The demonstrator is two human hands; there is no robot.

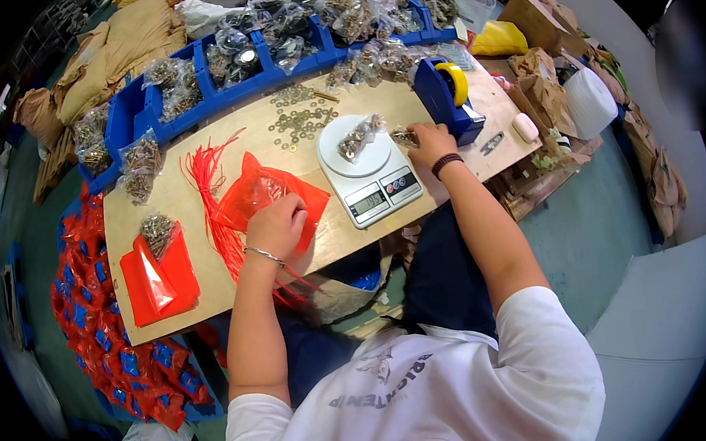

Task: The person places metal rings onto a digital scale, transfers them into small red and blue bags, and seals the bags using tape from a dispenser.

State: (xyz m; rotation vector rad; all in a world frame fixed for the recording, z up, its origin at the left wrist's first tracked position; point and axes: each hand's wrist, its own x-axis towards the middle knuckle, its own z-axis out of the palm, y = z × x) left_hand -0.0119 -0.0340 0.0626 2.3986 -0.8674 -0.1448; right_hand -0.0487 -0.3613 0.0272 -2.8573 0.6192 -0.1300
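Observation:
My left hand (279,223) is closed over a red plastic bag (248,196) that lies on the wooden table; its fingertips are partly hidden. To the right, a white digital kitchen scale (368,197) carries a clear bag of metal hardware (358,141) on its round plate. Just beyond the plate, the fingers of my right hand (432,144) close on a small bundle of metal hardware (404,137), its exact kind too small to tell. That hand is next to a blue tape dispenser (448,101) with yellow tape.
Loose washers (297,120) lie behind the scale. Red ties (209,177) and a stack of red bags (159,282) with a pile of screws (158,231) are at left. Blue bins (146,112) of bagged hardware line the back. Filled red bags (109,332) heap beside the table.

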